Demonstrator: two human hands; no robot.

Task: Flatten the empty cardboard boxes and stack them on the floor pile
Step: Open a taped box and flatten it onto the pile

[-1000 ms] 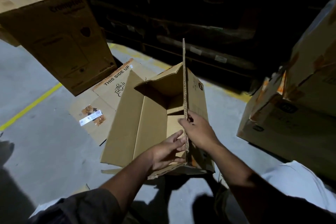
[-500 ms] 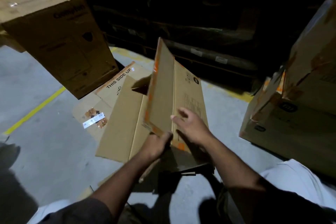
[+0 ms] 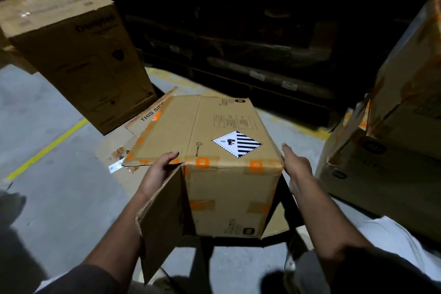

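Note:
I hold a brown cardboard box in front of me above the floor, its face with orange tape squares and a black-and-white striped diamond label turned up. My left hand grips its left near corner where a side panel joins, thumb on top. A loose flap hangs down beside my left forearm. With straight fingers, my right hand lies along the box's right side. Flattened cardboard printed "THIS SIDE" lies on the floor beneath and beyond the box.
A tall closed carton stands at the left. Stacked taped cartons crowd the right. Dark racking runs along the back. Grey concrete floor with a yellow line spreads to the left.
The box has turned from open side up to its labelled face up. My right hand left the upright flap and moved to the right side; my left hand shifted to the left corner.

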